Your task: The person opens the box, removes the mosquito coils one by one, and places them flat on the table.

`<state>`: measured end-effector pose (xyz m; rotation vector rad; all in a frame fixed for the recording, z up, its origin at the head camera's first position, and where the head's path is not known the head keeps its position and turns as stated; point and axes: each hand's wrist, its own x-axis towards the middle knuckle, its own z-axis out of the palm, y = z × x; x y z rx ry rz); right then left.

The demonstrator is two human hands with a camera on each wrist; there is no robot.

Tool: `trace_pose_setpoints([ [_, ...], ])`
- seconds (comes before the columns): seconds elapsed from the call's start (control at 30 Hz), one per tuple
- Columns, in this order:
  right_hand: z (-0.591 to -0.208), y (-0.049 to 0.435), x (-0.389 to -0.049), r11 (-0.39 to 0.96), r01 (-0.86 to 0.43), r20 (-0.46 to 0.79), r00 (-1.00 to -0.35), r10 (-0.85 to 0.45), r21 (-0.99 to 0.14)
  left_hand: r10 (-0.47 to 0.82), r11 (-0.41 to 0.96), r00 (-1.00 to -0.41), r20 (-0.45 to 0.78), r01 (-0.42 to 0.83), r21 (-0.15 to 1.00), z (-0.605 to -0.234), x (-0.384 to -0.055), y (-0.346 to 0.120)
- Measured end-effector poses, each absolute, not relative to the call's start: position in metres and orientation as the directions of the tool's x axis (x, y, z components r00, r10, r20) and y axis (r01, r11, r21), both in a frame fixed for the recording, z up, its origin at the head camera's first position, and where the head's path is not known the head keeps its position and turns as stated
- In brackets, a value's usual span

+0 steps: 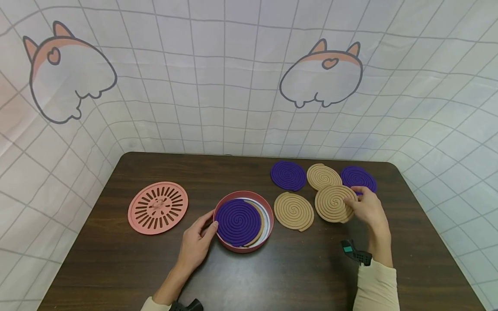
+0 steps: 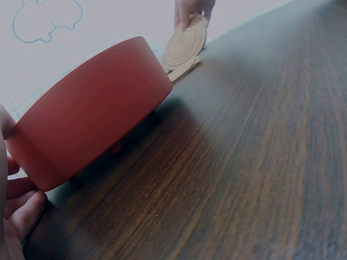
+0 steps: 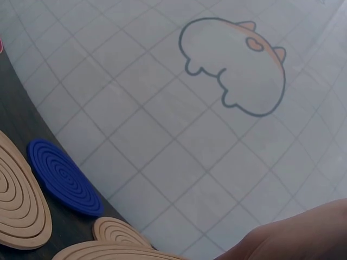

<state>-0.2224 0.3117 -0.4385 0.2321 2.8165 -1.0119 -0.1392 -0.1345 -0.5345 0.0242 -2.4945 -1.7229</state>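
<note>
My left hand point(image 1: 197, 242) grips the left side of a round red mosquito coil box point(image 1: 244, 250), thumb at the rim. Inside it a purple mosquito coil point(image 1: 238, 222) lies over a tan coil point(image 1: 261, 218), with a white lining showing at the right. My right hand point(image 1: 367, 209) pinches the right edge of another tan mosquito coil point(image 1: 333, 204). In the left wrist view that coil point(image 2: 186, 44) is tilted up from the table. The right wrist view shows only part of my right hand point(image 3: 293, 238); its fingertips are hidden there.
A pink slotted lid point(image 1: 157, 207) lies left of the box. Around the held coil lie a tan coil point(image 1: 293, 211), a purple coil point(image 1: 288, 175), a second tan coil point(image 1: 323, 175) and another purple coil point(image 1: 358, 176). A white gridded curtain point(image 1: 206, 108) hangs behind the table.
</note>
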Motion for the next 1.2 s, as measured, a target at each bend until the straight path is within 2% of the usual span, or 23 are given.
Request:
trace_pose_setpoints([
  [1.2,-0.447,0.3163,-0.2257,0.798,0.211,-0.243,-0.966,0.084,-0.565,-0.068,0.35,-0.994,0.082,0.053,0.935,-0.534,-0.1392,-0.1353],
])
